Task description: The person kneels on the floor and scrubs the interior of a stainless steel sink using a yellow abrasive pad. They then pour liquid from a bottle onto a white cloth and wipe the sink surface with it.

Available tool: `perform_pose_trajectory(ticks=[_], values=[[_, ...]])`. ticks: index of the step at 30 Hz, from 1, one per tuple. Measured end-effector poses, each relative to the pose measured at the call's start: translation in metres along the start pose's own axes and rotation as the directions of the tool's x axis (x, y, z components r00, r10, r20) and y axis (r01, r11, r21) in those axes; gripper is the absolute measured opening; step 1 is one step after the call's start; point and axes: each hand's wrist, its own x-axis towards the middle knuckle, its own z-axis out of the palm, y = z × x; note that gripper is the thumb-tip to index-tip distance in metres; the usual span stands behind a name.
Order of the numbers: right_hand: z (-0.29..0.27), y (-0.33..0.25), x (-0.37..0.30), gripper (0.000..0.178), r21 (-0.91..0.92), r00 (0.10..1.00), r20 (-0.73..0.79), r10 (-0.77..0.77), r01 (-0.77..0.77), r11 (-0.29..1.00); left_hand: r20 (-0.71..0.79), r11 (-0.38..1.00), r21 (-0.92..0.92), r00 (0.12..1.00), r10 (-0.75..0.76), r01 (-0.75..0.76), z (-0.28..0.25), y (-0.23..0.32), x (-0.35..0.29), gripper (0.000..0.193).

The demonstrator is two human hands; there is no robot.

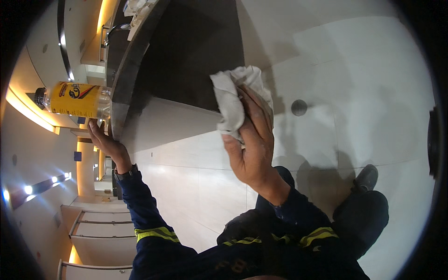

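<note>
My right hand [254, 144] is closed around a crumpled white cloth [227, 95], in front of the dark panel [191, 51] under a counter. Thumb and fingers press into the cloth from both sides. On the left, my left hand [108, 148] rests at the dark counter edge [122, 100], its fingers stretched out beside a plastic bottle [77, 99]. That bottle has a yellow label, a dark cap and a clear lower part; its base meets the counter. Whether my left fingertips touch the bottle I cannot tell.
Farther along the counter are a curved metal faucet [116, 30] and some white crumpled material [138, 14]. A round dark disc [299, 108] is set in the pale tiled floor [373, 116]. My dark shoe [367, 177] stands at the lower right.
</note>
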Motion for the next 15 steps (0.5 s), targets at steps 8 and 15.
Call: perform_pose_trajectory(ticks=[8, 15], values=[[0.014, -0.058, 0.084, 0.042, 0.157, 0.993, 0.002, -0.117, 0.115, 0.981, 0.063, 0.997, 0.047, 0.997, 0.050, -0.053, -0.005, -0.011, 0.003, 0.050], [0.023, -0.046, 0.073, 0.027, 0.080, 0.959, -0.133, -0.252, 0.264, 0.961, 0.042, 0.993, -0.106, 0.998, -0.055, 0.059, 0.000, 0.001, -0.001, 0.050]])
